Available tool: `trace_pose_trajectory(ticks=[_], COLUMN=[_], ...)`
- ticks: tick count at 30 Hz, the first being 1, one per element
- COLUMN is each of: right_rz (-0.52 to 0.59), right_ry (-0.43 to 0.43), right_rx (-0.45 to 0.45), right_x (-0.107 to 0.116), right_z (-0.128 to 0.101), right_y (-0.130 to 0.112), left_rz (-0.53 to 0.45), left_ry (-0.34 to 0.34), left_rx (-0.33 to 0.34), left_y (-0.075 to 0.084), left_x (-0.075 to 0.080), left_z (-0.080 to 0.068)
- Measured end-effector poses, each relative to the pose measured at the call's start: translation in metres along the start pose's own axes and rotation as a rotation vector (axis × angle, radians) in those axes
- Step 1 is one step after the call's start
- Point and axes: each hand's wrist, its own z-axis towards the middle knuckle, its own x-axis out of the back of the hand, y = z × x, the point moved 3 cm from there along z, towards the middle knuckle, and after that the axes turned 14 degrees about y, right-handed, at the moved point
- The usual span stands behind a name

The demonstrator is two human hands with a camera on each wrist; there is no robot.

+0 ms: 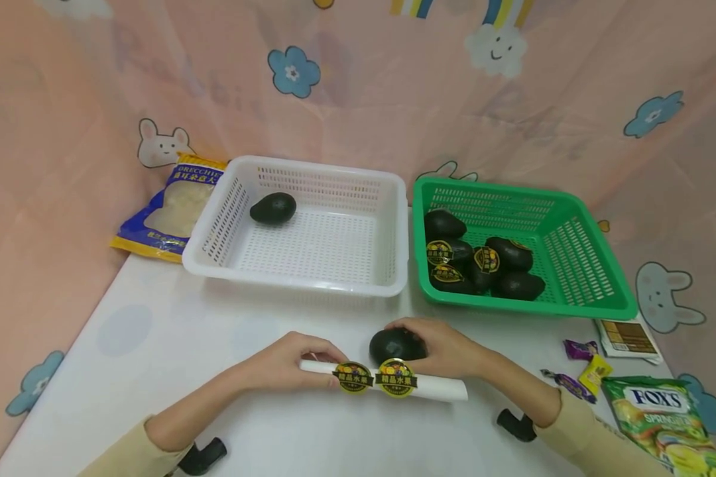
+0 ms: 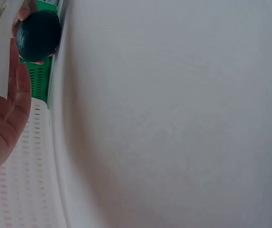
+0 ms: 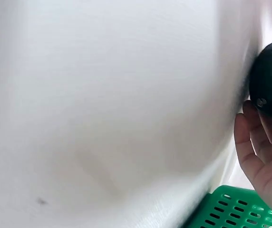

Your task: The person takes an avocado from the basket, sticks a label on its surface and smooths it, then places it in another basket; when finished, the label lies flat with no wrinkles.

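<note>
Fingers (image 1: 420, 331) of our right hand (image 1: 447, 348) curl over a dark avocado (image 1: 394, 344) that sits on the white surface (image 1: 173, 331) at the near middle. Fingers of our left hand (image 1: 286, 364) pinch the left end of a white sticker strip (image 1: 441, 389), which lies flat just at 6 o'clock of the avocado and touches it or nearly so. The strip carries two round gold-and-black stickers (image 1: 374, 379) side by side.

At 11 o'clock of the avocado stands a white basket (image 1: 394, 225) with one avocado (image 1: 273, 208) in its far left corner. At 1 o'clock stands a green basket (image 1: 596, 265), just beside the white one, holding a pile of dark avocados (image 1: 483, 262); we count about six, and at least three bear a sticker, though the pile hides some.

Beyond the white basket, at 10 o'clock, a blue and yellow pasta bag (image 1: 173, 205) leans on the pink cloth (image 1: 65, 132). At 3 o'clock lie three wrapped sweets (image 1: 581, 371), a small flat packet (image 1: 626, 338) and one candy bag (image 1: 662, 424).

Nothing lies between the avocado and either basket.
</note>
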Motion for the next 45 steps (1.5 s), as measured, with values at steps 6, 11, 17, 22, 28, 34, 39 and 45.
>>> trace_pose_trajectory(ticks=[6,11,17,22,28,34,39,45], right_rz=[-0.002,0.016,0.042,0.072,0.024,-0.005,0.006,0.014], right_ry=[-0.002,-0.005,0.057,0.149,0.186,0.211,0.263,0.383], right_rx=[-0.009,-0.011,-0.027,-0.003,0.055,0.083,0.136,0.203], right_x=[0.003,0.005,0.008,0.017,0.024,0.023,0.021,0.021], right_z=[0.002,0.004,0.005,0.004,0.004,0.002,-0.005,-0.013], right_y=[0.001,0.001,0.002,-0.004,-0.006,-0.008,-0.015,-0.026], left_rz=[-0.001,0.006,-0.012,-0.013,-0.015,-0.012,-0.002,0.003], left_ry=[0.008,0.015,0.031,0.050,0.059,0.074,0.099,0.109], left_rx=[0.010,0.012,0.025,0.028,0.001,0.023,0.032,0.016], left_y=[-0.001,-0.002,-0.002,-0.002,-0.004,-0.008,-0.008,-0.006], left_x=[0.001,0.002,0.003,0.006,0.006,0.005,0.007,0.008], left_z=[0.000,0.001,0.003,0.004,0.006,0.006,0.006,0.006])
